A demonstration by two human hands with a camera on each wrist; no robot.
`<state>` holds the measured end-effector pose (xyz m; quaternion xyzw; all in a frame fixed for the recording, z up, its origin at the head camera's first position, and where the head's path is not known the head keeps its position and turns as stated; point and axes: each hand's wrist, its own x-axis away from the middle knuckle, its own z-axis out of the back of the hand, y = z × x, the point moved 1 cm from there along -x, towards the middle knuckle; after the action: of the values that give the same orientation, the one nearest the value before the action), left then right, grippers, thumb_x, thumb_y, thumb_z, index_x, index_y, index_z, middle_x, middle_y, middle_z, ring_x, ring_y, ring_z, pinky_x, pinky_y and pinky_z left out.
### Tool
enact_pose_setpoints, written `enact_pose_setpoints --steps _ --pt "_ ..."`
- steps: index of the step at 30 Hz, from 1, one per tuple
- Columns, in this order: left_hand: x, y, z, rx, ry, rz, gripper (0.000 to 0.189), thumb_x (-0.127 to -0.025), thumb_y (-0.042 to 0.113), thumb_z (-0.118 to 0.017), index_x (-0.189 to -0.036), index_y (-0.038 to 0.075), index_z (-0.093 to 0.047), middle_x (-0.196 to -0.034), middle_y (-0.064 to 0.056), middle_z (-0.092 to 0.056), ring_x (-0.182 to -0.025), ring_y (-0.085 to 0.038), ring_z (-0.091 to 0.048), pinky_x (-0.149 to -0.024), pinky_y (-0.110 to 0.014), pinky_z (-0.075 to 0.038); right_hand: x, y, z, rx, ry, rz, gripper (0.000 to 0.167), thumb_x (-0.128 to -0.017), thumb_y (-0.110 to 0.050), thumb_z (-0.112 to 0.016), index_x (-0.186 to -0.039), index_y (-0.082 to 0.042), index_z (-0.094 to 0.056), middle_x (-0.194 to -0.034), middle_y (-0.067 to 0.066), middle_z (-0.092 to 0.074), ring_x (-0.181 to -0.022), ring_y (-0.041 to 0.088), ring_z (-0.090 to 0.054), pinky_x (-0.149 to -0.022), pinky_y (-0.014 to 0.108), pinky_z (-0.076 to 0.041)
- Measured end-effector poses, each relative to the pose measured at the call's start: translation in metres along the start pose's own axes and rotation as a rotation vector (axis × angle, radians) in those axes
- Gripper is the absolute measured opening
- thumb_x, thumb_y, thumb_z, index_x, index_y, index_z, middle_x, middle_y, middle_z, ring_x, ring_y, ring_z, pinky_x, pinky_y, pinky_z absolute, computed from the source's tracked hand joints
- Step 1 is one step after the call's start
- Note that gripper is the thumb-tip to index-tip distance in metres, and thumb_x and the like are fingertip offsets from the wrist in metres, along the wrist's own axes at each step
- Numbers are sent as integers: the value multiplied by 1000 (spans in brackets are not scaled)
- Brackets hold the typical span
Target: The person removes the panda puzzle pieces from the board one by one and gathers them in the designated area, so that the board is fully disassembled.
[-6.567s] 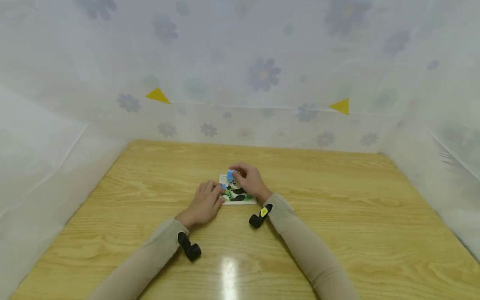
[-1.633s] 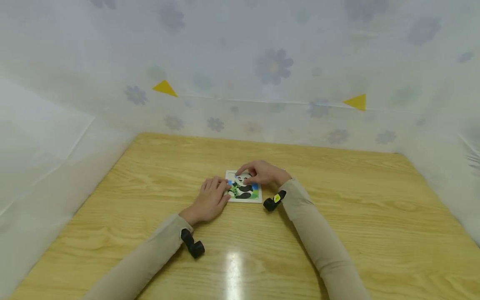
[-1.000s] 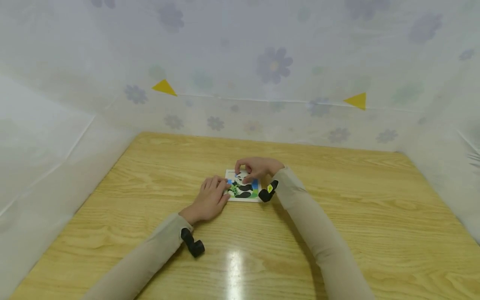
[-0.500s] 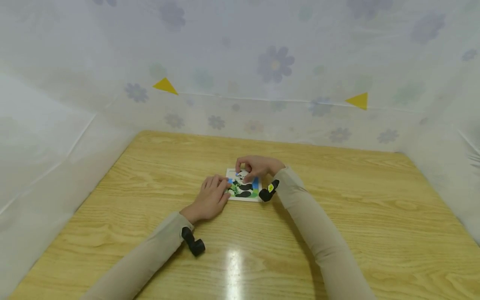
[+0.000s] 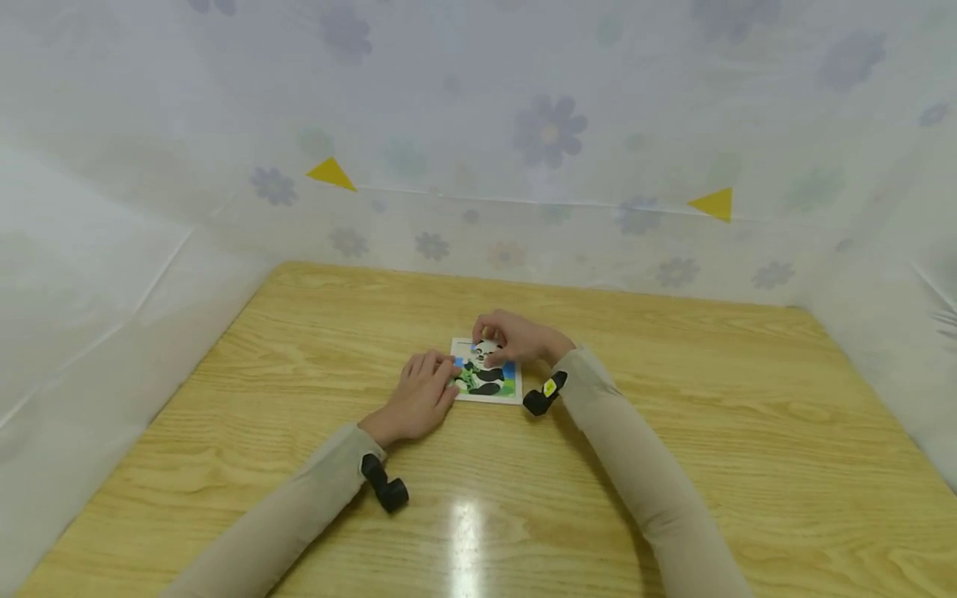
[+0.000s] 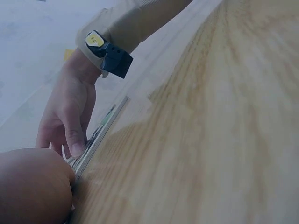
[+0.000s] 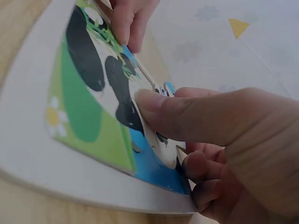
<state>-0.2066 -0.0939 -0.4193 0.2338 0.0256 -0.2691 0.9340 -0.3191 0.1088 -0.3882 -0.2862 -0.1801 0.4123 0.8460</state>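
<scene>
A square panda jigsaw puzzle (image 5: 488, 388) with a white border lies flat on the table. My right hand (image 5: 519, 339) is over its upper part and pinches a puzzle piece (image 7: 164, 148) showing the panda's face between thumb and fingers. In the right wrist view this piece sits tilted, slightly raised from the pieces around it. The thumb (image 7: 154, 105) presses on its near edge. My left hand (image 5: 419, 392) lies with extended fingers on the left edge of the puzzle. Its fingertips also show at the top of the right wrist view, touching the blue corner.
The wood-grain table (image 5: 299, 349) extends around the puzzle on all sides. A pale flower-patterned curtain (image 5: 449, 149) encloses the back and sides. Black cameras are strapped to both wrists.
Earlier, the right hand held a blue piece upright above the board; it now pinches the face piece low on the puzzle. Lately its wrist has shifted slightly. The left hand stays at the left edge.
</scene>
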Motion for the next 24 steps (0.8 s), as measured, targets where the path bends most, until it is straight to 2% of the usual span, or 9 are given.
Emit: enact_pose_setpoints --steps 3,6,8,14,20,24 --pt "0 -1 0 -3 -5 -2 30 -101 20 -45 -126 5 -52 -134 -17 -39 -124 -34 -35 -110 -51 -20 3 2 -3 -47 25 -18 26 -86 -10 -72 -107 -14 -58 -104 9 -57 -86 21 -52 -80 34 -41" --pt "0 -1 -1 -6 -9 -2 30 -101 20 -44 -126 5 -52 -135 -17 -38 -123 -34 -34 -110 -51 -20 5 2 -6 -83 46 -40 28 -87 -10 -71 -111 -14 -57 -90 6 -55 -69 17 -43 -70 29 -38" --pt "-1 -2 -1 -9 -12 2 31 -101 21 -44 -127 5 -51 -135 -17 -38 -123 -34 -34 -110 -51 -19 7 2 -8 -90 65 -43 32 -87 -10 -71 -115 -12 -55 -82 6 -53 -63 16 -39 -65 28 -36" --pt "-1 -1 -1 -19 -4 7 32 -101 20 -45 -128 5 -51 -135 -17 -38 -122 -34 -34 -109 -52 -21 10 2 -10 -87 123 -75 37 -87 -11 -71 -119 -7 -54 -87 7 -53 -66 15 -40 -69 28 -39" --pt "0 0 0 -21 -1 2 32 -100 19 -46 -128 4 -51 -134 -17 -39 -123 -35 -34 -108 -53 -22 9 4 -12 -45 133 -76 28 -89 -14 -69 -115 -11 -59 -92 8 -59 -68 16 -45 -69 29 -41" --pt "0 0 -1 -7 6 1 33 -100 19 -45 -128 4 -51 -134 -17 -40 -123 -35 -34 -109 -53 -21 8 7 -13 23 137 -56 26 -90 -18 -68 -115 -15 -61 -97 6 -64 -71 15 -51 -69 29 -44"
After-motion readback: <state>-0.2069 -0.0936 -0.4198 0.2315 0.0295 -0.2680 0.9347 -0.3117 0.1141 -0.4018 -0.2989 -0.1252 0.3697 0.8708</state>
